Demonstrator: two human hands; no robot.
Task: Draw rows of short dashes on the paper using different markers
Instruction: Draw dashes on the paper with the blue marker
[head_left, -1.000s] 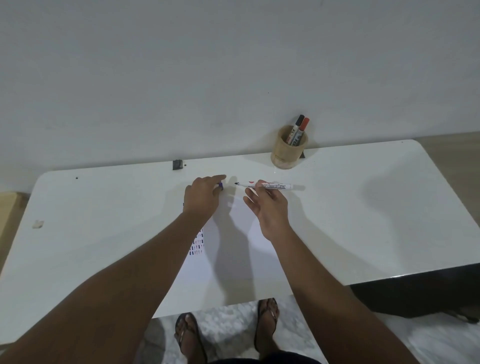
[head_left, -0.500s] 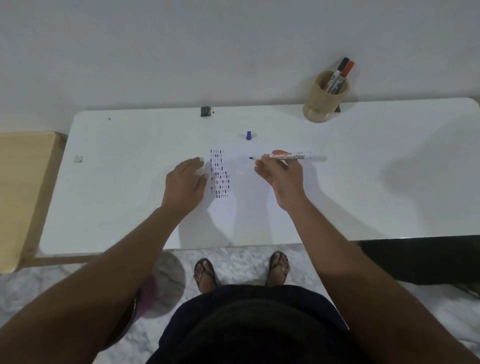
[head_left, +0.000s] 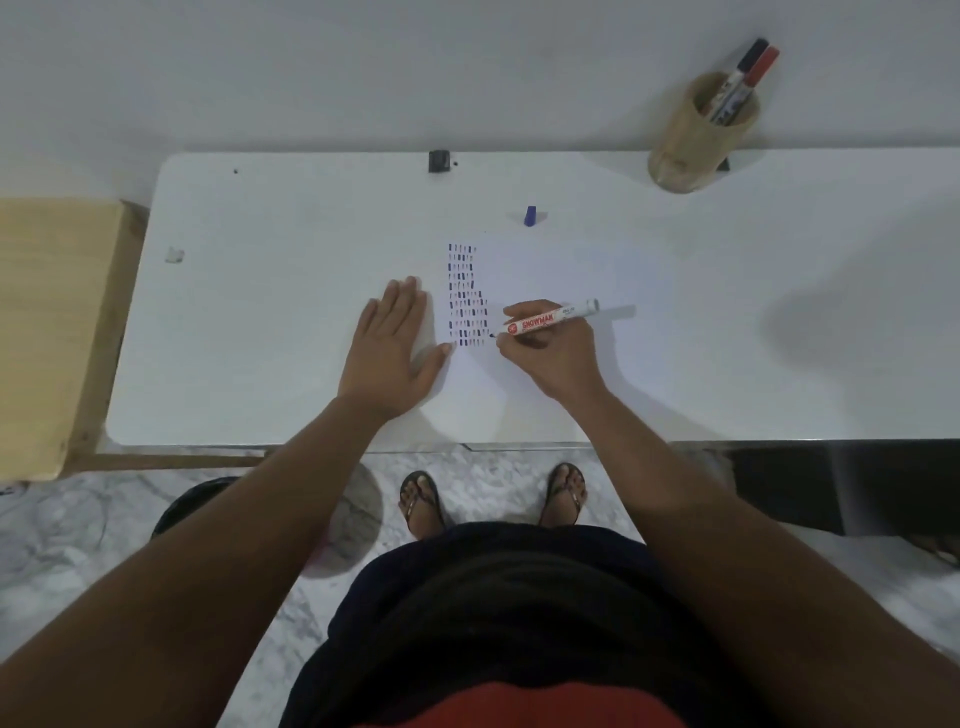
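Note:
A white sheet of paper (head_left: 540, 275) lies on the white table (head_left: 260, 312), with several rows of short blue dashes (head_left: 467, 293) down its left side. My right hand (head_left: 550, 353) grips a white marker (head_left: 545, 321) with red lettering, its tip touching the paper at the right end of the lowest row. My left hand (head_left: 392, 345) lies flat, fingers spread, at the paper's left edge. The marker's blue cap (head_left: 530, 215) stands on the table just beyond the paper.
A wooden cup (head_left: 696, 140) at the back right holds a black-capped and a red-capped marker (head_left: 748, 73). A small black object (head_left: 439, 160) sits at the table's back edge. A wooden surface (head_left: 47, 322) adjoins the table's left. My feet (head_left: 493, 499) stand below.
The view tilted further down. My left hand left the blue cap standing on the table and went flat beside the paper. My right hand brought the marker down to the lowest dash row.

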